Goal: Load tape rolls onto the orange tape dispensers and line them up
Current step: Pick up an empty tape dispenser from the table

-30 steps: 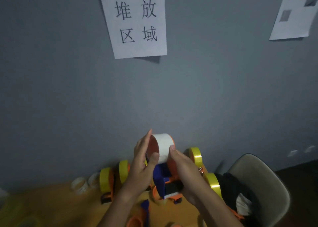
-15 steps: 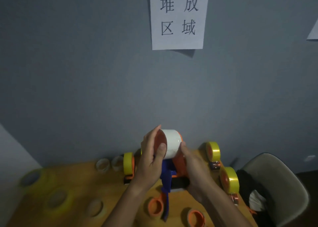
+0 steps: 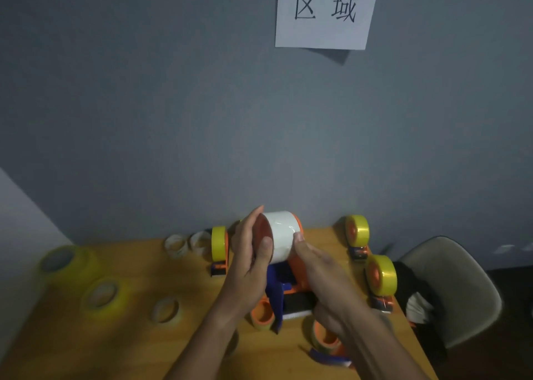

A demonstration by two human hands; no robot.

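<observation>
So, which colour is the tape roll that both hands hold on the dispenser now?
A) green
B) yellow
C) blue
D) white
D: the tape roll between the left hand and the right hand is white; the yellow rolls sit on other dispensers on the table.

A white tape roll [image 3: 281,237] sits on an orange and blue dispenser [image 3: 284,278], yellow rolls [image 3: 382,274] ride orange dispensers on the tan wooden surface [image 3: 129,351], and a white sheet [image 3: 326,10] with black characters hangs on the grey wall [image 3: 144,91].
</observation>
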